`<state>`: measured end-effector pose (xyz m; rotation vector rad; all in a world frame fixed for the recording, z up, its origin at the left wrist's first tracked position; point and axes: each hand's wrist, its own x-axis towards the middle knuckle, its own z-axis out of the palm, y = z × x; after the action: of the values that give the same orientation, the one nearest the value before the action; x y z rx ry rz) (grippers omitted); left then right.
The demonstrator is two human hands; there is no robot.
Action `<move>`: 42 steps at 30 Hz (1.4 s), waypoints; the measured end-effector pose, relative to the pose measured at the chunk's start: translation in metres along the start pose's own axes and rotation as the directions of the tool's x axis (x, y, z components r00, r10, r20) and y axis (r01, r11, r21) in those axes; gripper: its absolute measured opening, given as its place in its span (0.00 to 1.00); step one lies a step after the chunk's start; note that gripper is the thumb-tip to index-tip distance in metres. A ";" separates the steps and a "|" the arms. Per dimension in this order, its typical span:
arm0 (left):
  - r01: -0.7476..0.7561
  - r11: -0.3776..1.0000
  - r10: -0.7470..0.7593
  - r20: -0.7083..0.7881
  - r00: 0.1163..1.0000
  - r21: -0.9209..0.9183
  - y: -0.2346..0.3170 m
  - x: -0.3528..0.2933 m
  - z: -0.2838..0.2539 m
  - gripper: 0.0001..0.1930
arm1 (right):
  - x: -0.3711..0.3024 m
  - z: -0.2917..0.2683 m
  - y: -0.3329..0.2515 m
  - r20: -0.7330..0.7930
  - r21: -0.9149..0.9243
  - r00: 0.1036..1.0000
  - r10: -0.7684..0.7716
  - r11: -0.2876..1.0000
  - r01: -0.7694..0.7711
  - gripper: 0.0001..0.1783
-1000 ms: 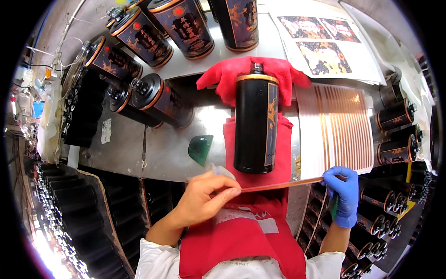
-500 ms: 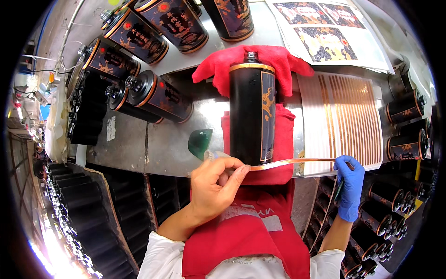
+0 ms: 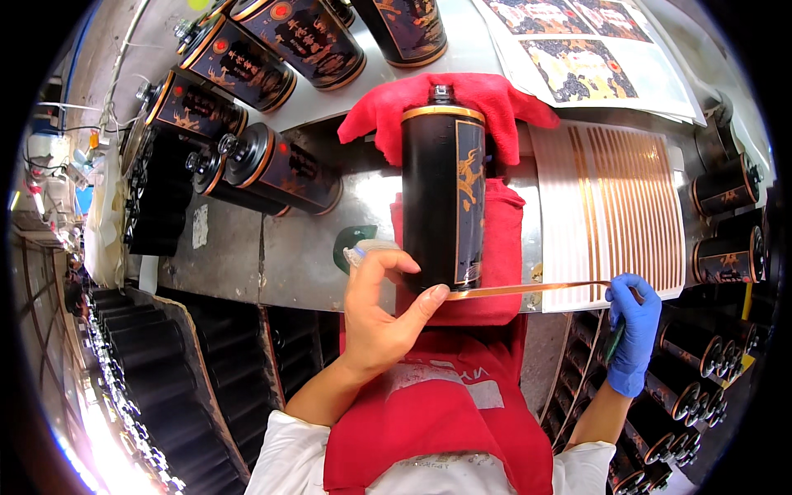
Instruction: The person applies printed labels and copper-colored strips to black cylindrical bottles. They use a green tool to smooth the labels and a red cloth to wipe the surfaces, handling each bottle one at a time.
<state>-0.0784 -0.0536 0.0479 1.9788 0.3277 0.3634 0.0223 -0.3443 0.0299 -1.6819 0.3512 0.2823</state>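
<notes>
Copper strip (image 3: 536, 289) nearly straight between left hand (image 3: 381, 326) and blue-gloved right hand (image 3: 634, 330).
Left: thumb on strip end at base of black bottle (image 3: 429, 198), index finger spread off thumb. Right: pinching other end. Bottle on red cloth (image 3: 505, 239) on desk (image 3: 305, 256), striped sheet (image 3: 561, 247) to its right.

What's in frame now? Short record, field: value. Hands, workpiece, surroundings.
left_hand: bare hand, thumb at the left end of a copper-coloured strip, index finger apart from thumb
right_hand: blue-gloved hand, pinching strip's other end
workpiece: black bottle, neck pointing away from the person
strip_position: across bottle's near end
under_bottle: red cloth
right_of_bottle: striped sheet
</notes>
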 end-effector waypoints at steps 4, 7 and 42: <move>-0.004 0.999 0.004 0.000 1.000 -0.048 -0.003 -0.002 -0.001 0.16 | -0.002 -0.006 -0.003 -0.022 0.022 1.000 -0.014 1.000 0.015 0.03; -0.302 0.936 0.288 0.104 0.952 0.179 0.016 0.011 -0.002 0.15 | -0.004 -0.007 -0.002 -0.042 0.028 0.999 -0.033 0.999 0.034 0.03; 0.023 1.000 -0.024 0.098 0.995 0.016 0.004 0.009 -0.017 0.16 | 0.007 0.011 0.007 0.040 -0.088 0.998 0.052 0.995 -0.048 0.03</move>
<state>-0.0770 -0.0377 0.0596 1.9980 0.2912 0.2479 0.0266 -0.3346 0.0194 -1.7515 0.3544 0.3741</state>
